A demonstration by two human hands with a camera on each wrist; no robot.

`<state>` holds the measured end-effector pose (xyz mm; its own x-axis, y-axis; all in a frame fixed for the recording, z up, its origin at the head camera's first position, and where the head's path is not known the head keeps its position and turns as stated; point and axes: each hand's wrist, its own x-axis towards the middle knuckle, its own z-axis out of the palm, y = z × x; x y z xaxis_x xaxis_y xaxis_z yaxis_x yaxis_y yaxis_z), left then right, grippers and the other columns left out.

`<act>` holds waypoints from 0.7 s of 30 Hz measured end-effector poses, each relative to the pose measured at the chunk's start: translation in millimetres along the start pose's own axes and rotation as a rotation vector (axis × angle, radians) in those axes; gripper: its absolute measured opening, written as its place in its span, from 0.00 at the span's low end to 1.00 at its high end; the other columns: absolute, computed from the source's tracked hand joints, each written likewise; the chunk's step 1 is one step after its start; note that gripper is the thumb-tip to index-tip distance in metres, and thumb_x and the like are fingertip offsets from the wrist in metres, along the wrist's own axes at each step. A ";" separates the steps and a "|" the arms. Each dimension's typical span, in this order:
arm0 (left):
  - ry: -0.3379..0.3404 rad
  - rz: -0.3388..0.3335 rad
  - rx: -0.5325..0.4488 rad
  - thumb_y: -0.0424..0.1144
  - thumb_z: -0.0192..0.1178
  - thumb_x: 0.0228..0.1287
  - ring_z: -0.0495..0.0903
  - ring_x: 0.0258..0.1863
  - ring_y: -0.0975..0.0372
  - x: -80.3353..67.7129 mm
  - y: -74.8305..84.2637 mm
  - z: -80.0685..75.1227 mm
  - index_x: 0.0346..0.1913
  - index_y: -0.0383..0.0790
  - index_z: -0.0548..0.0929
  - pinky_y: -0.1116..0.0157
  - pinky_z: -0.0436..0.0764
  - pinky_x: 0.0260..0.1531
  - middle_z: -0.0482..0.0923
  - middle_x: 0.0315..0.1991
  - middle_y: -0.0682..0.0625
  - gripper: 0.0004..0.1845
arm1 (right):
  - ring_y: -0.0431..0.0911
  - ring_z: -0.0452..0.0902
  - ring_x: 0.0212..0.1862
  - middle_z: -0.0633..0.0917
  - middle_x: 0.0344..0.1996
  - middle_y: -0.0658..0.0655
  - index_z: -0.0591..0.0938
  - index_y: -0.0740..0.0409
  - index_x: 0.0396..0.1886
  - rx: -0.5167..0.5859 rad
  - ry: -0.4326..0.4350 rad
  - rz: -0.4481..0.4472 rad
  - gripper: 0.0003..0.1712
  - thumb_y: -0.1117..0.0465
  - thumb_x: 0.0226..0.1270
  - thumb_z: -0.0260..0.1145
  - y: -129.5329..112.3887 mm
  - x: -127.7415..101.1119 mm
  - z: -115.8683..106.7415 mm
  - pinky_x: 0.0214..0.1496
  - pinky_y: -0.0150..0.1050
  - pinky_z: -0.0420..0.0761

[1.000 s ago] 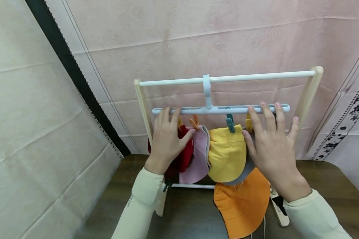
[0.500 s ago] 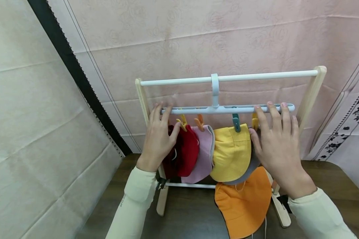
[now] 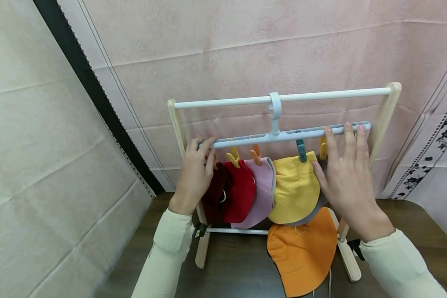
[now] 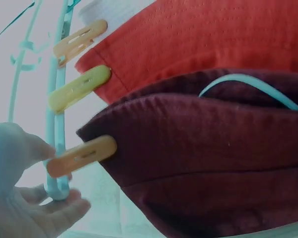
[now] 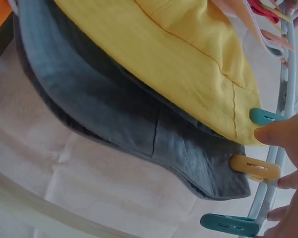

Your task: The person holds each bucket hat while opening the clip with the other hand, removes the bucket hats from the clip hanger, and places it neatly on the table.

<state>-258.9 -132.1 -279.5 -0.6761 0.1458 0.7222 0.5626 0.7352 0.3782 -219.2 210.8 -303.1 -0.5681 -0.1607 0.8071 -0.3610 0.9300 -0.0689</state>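
A light blue clip hanger [image 3: 260, 137] hooks over the rack's white top rail, its bar slanting up toward the right. My left hand [image 3: 193, 174] grips its left end, thumb and fingers on either side of the bar in the left wrist view. My right hand [image 3: 352, 182] rests straight fingers over the bar near its right end; its thumb lies by the yellow hat [image 3: 296, 188]. Clips hold a dark maroon hat [image 4: 203, 144], a red hat [image 3: 242, 192], a pink hat [image 3: 260, 194] and a grey hat [image 5: 124, 119]. A spare teal clip [image 5: 229, 224] hangs at the bar's end.
The rack has pale wooden side posts [image 3: 383, 120] and a white lower rail [image 3: 238, 231], and stands on a dark wooden table [image 3: 238, 269]. An orange hat [image 3: 303, 252] lies in front at the lower right. Pink patterned cloth [image 3: 246, 49] covers the wall behind.
The hanger has slid right along the rail and now tilts, right end higher. My left hand moved from over the bar to its left end; my right hand shifted right with it.
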 end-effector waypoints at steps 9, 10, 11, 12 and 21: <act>0.011 -0.067 -0.322 0.29 0.62 0.76 0.85 0.51 0.51 -10.1 3.0 2.7 0.64 0.34 0.83 0.53 0.87 0.51 0.78 0.56 0.38 0.17 | 0.75 0.38 0.82 0.50 0.80 0.79 0.59 0.68 0.82 0.055 0.012 0.026 0.50 0.61 0.68 0.74 -9.0 0.4 -4.2 0.81 0.69 0.47; 0.009 -0.080 -0.346 0.29 0.62 0.76 0.85 0.50 0.52 -11.4 3.8 4.1 0.64 0.35 0.83 0.53 0.88 0.49 0.79 0.56 0.39 0.17 | 0.75 0.40 0.82 0.52 0.79 0.80 0.62 0.69 0.81 0.077 0.025 0.016 0.48 0.62 0.68 0.74 -12.8 -1.3 -3.6 0.81 0.69 0.48; 0.006 -0.089 -0.368 0.30 0.63 0.76 0.86 0.49 0.53 -12.8 4.8 5.4 0.64 0.35 0.82 0.55 0.88 0.48 0.79 0.55 0.39 0.17 | 0.76 0.43 0.81 0.55 0.78 0.80 0.64 0.70 0.79 0.098 0.039 -0.002 0.45 0.63 0.67 0.75 -17.1 -3.4 -2.7 0.80 0.69 0.50; 0.007 -0.099 -0.388 0.30 0.63 0.76 0.86 0.48 0.53 -14.1 5.8 6.8 0.64 0.35 0.82 0.55 0.88 0.47 0.79 0.55 0.40 0.17 | 0.76 0.46 0.80 0.59 0.76 0.81 0.67 0.71 0.77 0.119 0.054 -0.026 0.43 0.65 0.67 0.75 -21.7 -5.7 -1.6 0.79 0.70 0.53; -0.032 -0.197 -0.546 0.34 0.67 0.74 0.86 0.48 0.56 -20.9 15.2 11.7 0.64 0.38 0.82 0.68 0.85 0.45 0.83 0.57 0.41 0.18 | 0.59 0.79 0.56 0.82 0.55 0.67 0.79 0.70 0.63 0.409 -0.017 -0.112 0.29 0.69 0.64 0.77 -69.6 -28.8 18.0 0.58 0.56 0.84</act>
<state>-241.7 -116.2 -295.6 -0.8021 0.0671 0.5934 0.5829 0.3036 0.7537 -191.0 144.7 -332.2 -0.5193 -0.2622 0.8134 -0.6830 0.6994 -0.2105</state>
